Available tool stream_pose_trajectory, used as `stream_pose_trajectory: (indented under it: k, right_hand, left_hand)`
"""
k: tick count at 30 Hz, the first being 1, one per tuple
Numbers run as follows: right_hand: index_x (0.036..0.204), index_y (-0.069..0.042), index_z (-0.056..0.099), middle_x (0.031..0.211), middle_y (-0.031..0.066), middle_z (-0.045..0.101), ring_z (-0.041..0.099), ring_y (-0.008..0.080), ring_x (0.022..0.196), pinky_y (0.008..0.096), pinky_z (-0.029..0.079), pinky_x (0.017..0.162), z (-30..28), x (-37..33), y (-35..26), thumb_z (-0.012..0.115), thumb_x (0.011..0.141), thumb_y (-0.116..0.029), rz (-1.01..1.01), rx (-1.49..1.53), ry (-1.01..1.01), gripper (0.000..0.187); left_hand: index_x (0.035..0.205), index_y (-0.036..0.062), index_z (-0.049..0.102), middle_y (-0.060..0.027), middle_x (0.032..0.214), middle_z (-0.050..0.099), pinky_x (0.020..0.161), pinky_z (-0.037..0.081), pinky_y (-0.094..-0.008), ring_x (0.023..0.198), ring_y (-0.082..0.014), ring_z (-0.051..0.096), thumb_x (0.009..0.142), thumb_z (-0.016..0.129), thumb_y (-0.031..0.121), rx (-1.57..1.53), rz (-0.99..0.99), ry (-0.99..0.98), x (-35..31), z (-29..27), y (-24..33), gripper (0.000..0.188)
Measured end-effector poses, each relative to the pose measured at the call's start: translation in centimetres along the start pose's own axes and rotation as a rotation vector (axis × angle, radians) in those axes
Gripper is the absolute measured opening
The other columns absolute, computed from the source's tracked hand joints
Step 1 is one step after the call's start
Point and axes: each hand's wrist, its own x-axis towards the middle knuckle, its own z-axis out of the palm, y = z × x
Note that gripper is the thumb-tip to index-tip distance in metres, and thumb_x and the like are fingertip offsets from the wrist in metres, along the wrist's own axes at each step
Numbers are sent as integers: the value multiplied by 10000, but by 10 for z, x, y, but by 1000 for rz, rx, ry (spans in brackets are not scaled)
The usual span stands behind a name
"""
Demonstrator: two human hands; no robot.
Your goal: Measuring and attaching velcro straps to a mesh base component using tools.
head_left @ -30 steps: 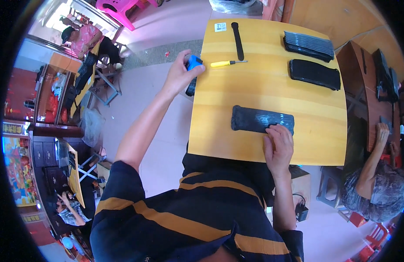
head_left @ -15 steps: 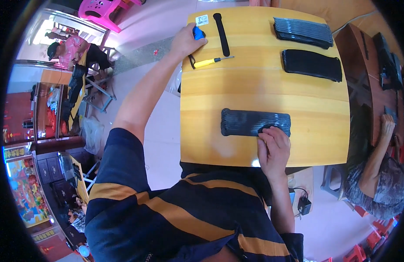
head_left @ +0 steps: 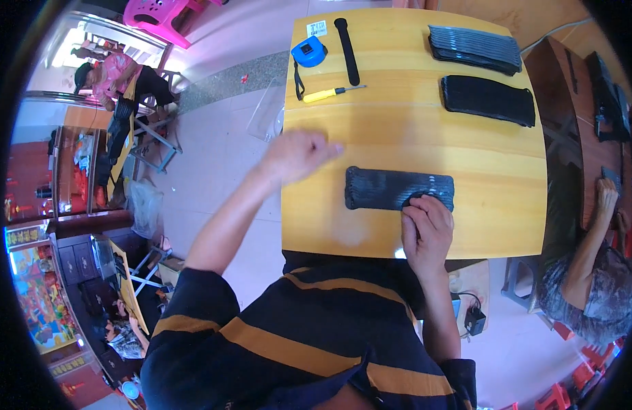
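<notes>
While we look down at the desk (head_left: 411,130):
Right hand (head_left: 425,229): grip pressed flat on the black sleeve (head_left: 391,188), pinning it.
Left hand (head_left: 297,154): loosely curled, empty, hovering by the desk's left edge.
Blue tape measure (head_left: 309,52): parked far corner.

small white square label (head_left: 316,29) at table's (head_left: 411,137) far-left corner

Wearer has a dark navy short-sleeved shirt with wide orange-tan horizontal stripes: one band across the chest, another lower down, one ringing the left sleeve. Sleeves end above the elbows, forearms bare below. Left hand (head_left: 299,155) and right hand (head_left: 426,229) both bare: no gloves, rings, watch or wristband visible. Left hand is motion-blurred, so fine detail isn't readable.
</notes>
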Motion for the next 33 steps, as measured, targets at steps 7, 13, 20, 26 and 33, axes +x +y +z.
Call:
stream_pose_trajectory:
  k: [7,13,20,26,33]
  right_hand:
    - [969,-65,715,1082,93,693,642,322,1106,446,482,979,0,-3,-1,742,861,-64,-19,-13,22,112]
    - [979,-64,712,1078,99,692,637,334,1112,461,468,1003,1,-7,1,727,873,-67,-22,23,53,106]
    - [987,-62,710,1070,115,692,632,364,1113,516,430,1045,-2,-7,0,711,867,-45,-47,-9,131,122]
    - [983,-72,709,1079,105,701,637,357,1124,502,418,1068,1,-9,2,732,850,-38,-47,-46,168,139]
    - [1170,-58,671,1205,136,669,603,366,1197,508,399,1103,-7,-12,0,788,820,-97,-50,-19,260,371]
  left_hand:
    - [730,38,672,-151,681,669,623,509,-466,660,-358,666,910,719,508,34,-29,-66,-41,50,48,505]
    - [660,26,642,-149,628,639,572,488,-409,574,-288,627,843,795,336,-272,-82,54,-45,74,38,391]
    - [614,56,580,-2,540,580,433,372,-259,472,-61,521,920,746,176,-530,-26,109,-32,99,22,369]
    - [641,63,590,-4,551,564,432,375,-249,480,-60,529,935,730,180,-908,-98,47,-38,80,41,346]
    - [640,64,564,-1,567,557,449,399,-240,498,-55,530,923,716,167,-880,194,57,-28,19,112,338]
